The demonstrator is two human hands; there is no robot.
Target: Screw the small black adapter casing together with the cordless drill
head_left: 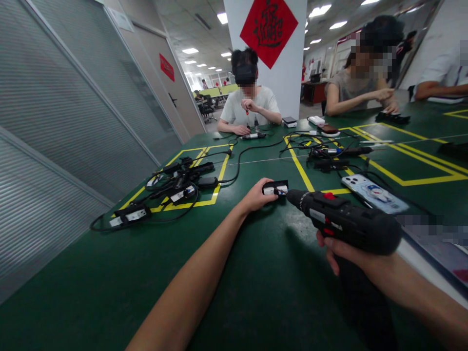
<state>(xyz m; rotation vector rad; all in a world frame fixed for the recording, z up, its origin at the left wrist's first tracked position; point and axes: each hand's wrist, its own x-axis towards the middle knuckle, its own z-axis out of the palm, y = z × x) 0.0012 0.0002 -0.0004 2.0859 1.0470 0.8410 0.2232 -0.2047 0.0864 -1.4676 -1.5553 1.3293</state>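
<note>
My right hand (347,253) is wrapped round the grip of a black cordless drill (351,219) with red buttons. The drill points left and away, its chuck close to a small black casing (275,187) with pale and wired parts inside. Whether the bit touches the casing, I cannot tell. My left hand (258,196) grips the near left end of that casing and holds it on the green table (204,273). The casing's exact kind does not show.
Left lies a heap of black adapters and cables (183,180) inside yellow tape. Right are more cabled devices (336,151), a phone in a printed case (373,193) and a tablet-like slab (438,258). A person in a pale shirt (248,105) works opposite; another person (358,90) sits right.
</note>
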